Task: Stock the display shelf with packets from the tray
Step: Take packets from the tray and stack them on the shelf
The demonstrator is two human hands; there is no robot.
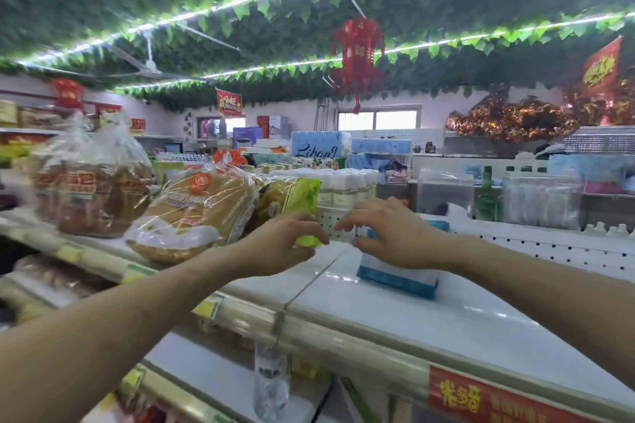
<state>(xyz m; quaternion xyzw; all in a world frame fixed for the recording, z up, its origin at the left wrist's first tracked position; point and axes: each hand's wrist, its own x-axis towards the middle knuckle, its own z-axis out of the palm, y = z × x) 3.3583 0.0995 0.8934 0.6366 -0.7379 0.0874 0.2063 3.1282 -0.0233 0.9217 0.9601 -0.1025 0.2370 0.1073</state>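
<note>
Blue-white packet [398, 276] upright on white top shelf [446, 312], close to perforated back panel [549, 251]. R hand [398, 237] over its top, grip curled round upper edge, thumb at front face. L hand [285, 247] just left of it, grip pinched on lower corner of yellow-green packet [295, 192], bread bags [192, 213] further left. "Lihang" readable on blue pack [318, 144] well behind. Red strip label [481, 402] w/ yellow characters on shelf front edge, below-right. Open shelf surface right & in front of blue-white packet.
</note>
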